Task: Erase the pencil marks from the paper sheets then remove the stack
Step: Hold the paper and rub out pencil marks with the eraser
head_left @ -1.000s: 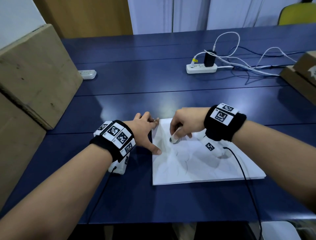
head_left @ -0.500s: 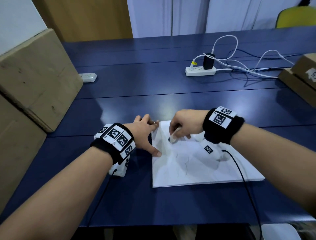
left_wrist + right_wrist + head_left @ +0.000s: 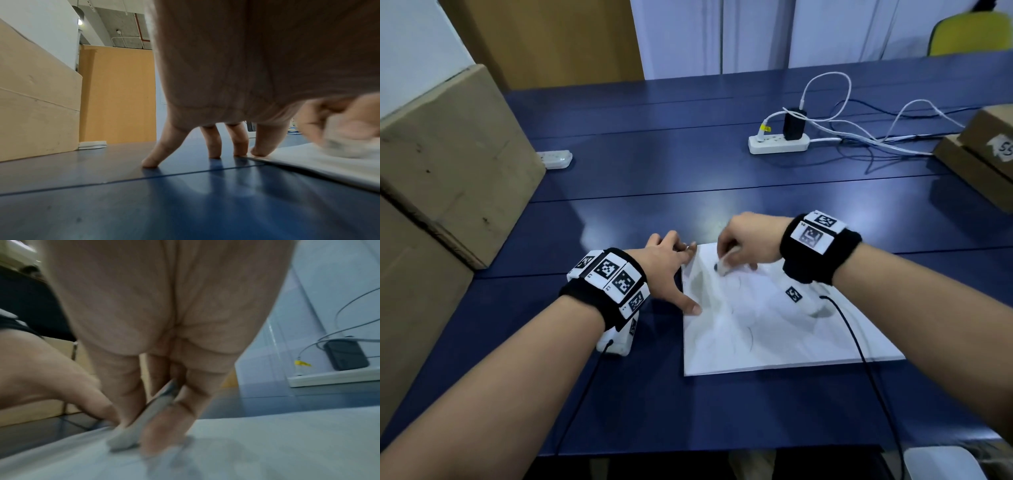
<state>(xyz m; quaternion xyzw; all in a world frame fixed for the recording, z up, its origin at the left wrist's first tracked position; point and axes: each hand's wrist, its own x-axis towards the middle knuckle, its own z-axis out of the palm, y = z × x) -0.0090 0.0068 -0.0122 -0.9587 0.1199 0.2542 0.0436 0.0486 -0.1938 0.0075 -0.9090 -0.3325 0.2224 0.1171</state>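
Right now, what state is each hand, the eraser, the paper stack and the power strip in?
Left hand: fingers spread, thumb and index fingertip pressing the paper stack's left edge, other fingertips on the table.
Right hand: pinches the eraser, blurred.
Eraser: tip down on the top sheet.
Paper stack: flat, pencil marks remain.
Power strip: black adapter and a cable plugged in.

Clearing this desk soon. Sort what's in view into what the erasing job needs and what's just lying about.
Needed:
- paper stack, pencil marks on top
- eraser, pinched in right hand
- left hand, steadying the stack's edge

Lying about:
- power strip with charger
- cables
- cardboard boxes
- small white device
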